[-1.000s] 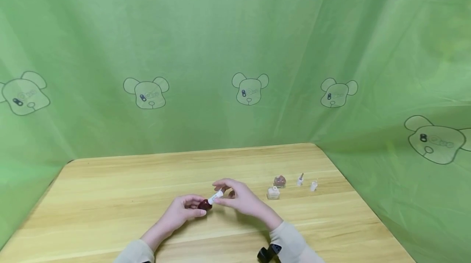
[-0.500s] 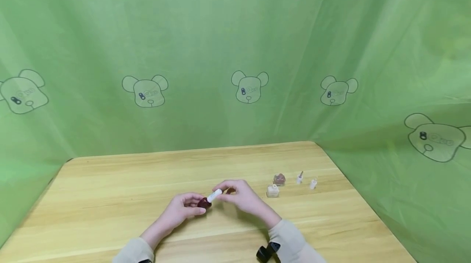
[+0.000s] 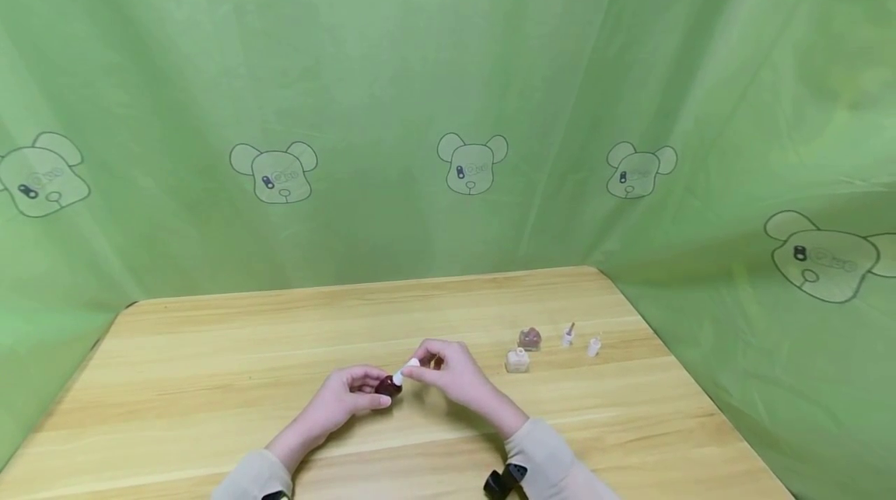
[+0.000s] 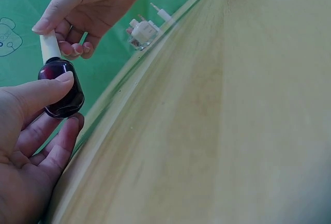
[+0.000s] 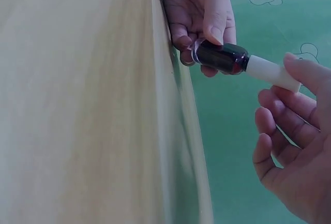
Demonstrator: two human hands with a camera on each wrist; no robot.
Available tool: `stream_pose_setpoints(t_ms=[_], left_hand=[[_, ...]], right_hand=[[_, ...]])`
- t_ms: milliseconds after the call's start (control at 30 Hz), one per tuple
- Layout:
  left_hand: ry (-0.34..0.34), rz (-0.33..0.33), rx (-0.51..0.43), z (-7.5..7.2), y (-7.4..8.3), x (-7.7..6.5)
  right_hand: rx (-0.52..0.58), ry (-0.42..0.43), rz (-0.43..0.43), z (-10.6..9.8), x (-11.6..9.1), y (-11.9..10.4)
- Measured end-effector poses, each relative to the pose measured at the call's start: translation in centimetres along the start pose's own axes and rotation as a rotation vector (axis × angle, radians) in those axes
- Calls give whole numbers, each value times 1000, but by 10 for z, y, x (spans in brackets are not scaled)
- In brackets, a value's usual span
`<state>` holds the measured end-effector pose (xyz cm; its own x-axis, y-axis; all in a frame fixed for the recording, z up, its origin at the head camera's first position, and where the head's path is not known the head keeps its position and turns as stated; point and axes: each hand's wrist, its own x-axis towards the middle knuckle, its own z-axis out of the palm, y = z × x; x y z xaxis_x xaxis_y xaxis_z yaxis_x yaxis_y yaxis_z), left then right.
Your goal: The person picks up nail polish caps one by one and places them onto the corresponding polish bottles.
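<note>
Between thumb and fingers my left hand [image 3: 343,397] holds a dark red nail polish bottle [image 4: 62,92], tilted above the table. A white cap [image 5: 271,73] sits at the bottle's neck. My right hand [image 3: 451,372] pinches that cap near its outer end with thumb and index finger, while its other fingers stay loosely curled beneath, as the right wrist view shows. In the head view the bottle [image 3: 388,386] is partly covered by the left fingers and most of the cap by the right ones.
On the table's [image 3: 210,360] right side stand a pale uncapped polish bottle [image 3: 517,361] and a pinkish bottle [image 3: 530,339]. Beside them two white caps [image 3: 568,337] stand with their brushes upward. Green curtains [image 3: 392,96] surround the back and sides.
The right fingers have shifted on the white cap, covering more of it than half a second ago. The left hand and bottle stay nearly in place.
</note>
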<state>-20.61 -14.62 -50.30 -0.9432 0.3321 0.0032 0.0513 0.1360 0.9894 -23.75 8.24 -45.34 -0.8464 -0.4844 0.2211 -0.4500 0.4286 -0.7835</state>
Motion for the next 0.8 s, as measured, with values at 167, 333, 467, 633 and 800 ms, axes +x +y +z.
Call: stream_pose_setpoints(t_ms=[167,333,467,633,800], left_hand=[[11,1,1,0,1,0],[11,-2,0,0,2,-1],[6,-12,2,-1,2,-1],[-11,-14,-18,-1,2,-1],[-11,-4,-33,0,2,0]], right_hand=[[78,-41,-16,-3,2,1],[175,-134,-60,-7,2,5],[226,-181,-76,-8,2,8],[257,-175,-44,-6,2,12],[266,-107,-6,-2,1,14]])
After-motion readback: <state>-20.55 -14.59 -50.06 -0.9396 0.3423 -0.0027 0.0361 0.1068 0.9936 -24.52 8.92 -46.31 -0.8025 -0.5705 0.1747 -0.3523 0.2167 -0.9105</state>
